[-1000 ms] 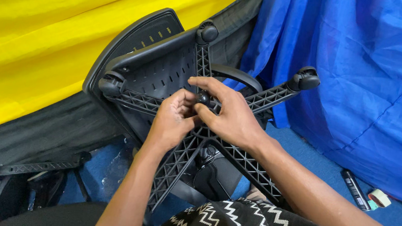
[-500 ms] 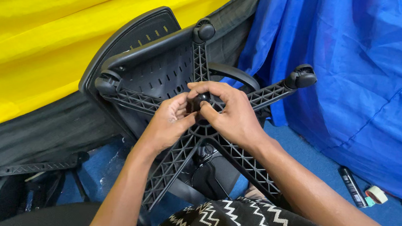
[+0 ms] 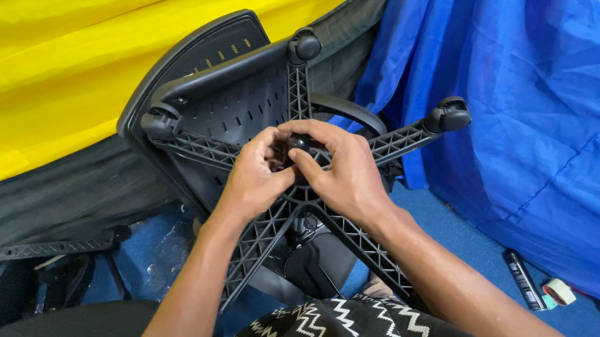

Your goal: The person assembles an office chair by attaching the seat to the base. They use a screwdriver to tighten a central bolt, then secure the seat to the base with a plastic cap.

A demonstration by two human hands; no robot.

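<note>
Pinching the hub cap [image 3: 298, 143] (small, black) are both hands' fingers [image 3: 294, 157].

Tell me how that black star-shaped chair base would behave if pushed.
The chair base probably stays stiff: its spokes are ribbed plastic. Set upright, it would likely roll, given the castors at the spoke tips. Both hands, left and right, work at its hub, so it seems manageable.

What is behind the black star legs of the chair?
Behind the star base is the black slotted seat underside. The left hand and right hand cover the hub.
</note>
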